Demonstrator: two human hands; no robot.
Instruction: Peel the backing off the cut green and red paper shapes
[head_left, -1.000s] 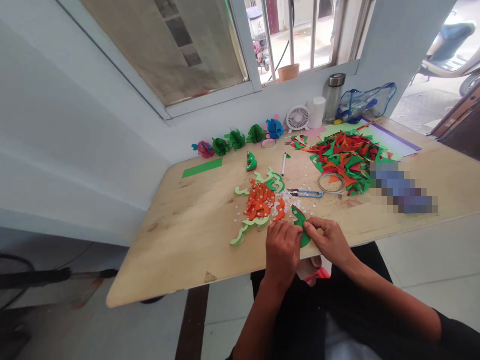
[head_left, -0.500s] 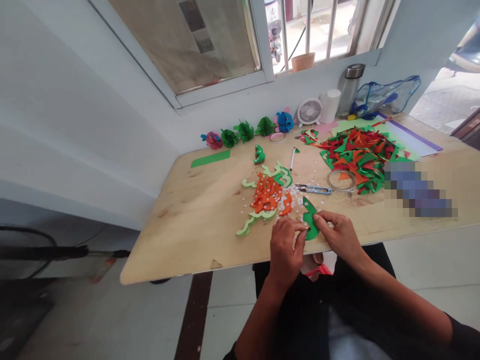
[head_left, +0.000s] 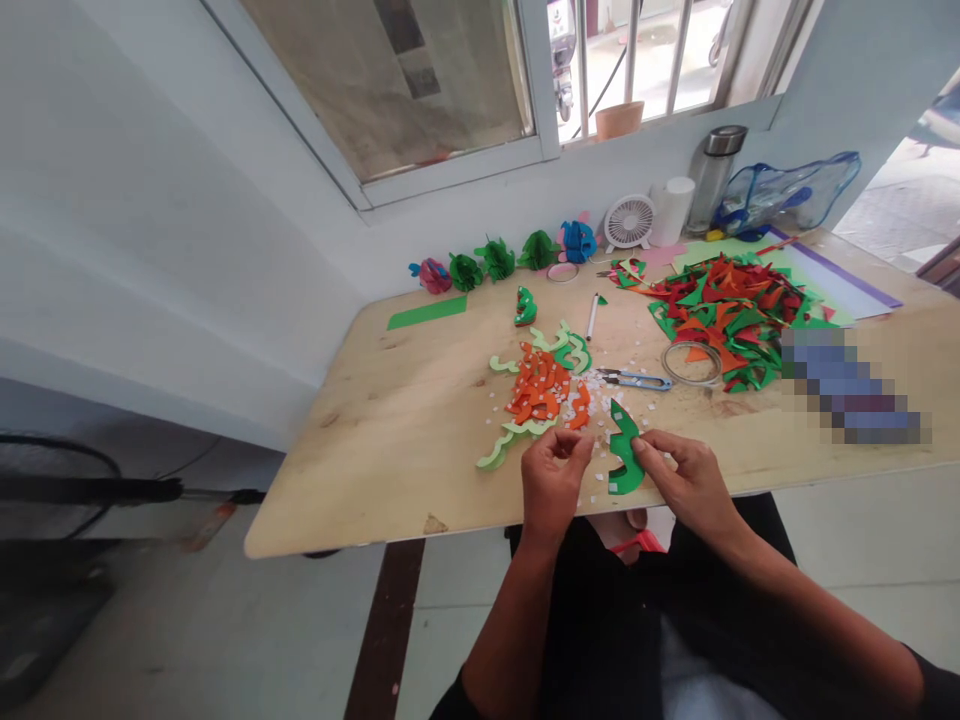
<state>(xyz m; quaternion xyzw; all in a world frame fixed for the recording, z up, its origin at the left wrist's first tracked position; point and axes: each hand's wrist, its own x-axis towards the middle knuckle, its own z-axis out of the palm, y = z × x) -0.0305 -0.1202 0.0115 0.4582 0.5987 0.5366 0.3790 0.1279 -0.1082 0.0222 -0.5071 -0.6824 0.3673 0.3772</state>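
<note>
My right hand [head_left: 686,478] pinches the right edge of a green scalloped paper cutout [head_left: 624,455] between thumb and fingers, near the table's front edge. Small white squares show on the cutout's left lobes. Left of it and apart from it, my left hand [head_left: 553,485] has thumb and fingertip pressed together; whatever is between them is too small to make out. Just beyond that hand lie a heap of orange paper cutouts [head_left: 538,385], pale green wavy strips [head_left: 501,450] and scattered small white paper bits [head_left: 598,402]. Blue-handled thread snips [head_left: 637,380] rest behind the green cutout.
A big pile of red, orange and green paper scraps [head_left: 735,310] covers the right of the wooden table [head_left: 337,420], with a tape roll [head_left: 691,364] beside it. Along the wall stand folded paper shapes [head_left: 498,258], a small fan [head_left: 628,222] and a glass bottle [head_left: 709,185].
My left hand has moved left, off the green cutout, uncovering its left lobes. The right hand still holds the cutout. The view has shifted slightly.
</note>
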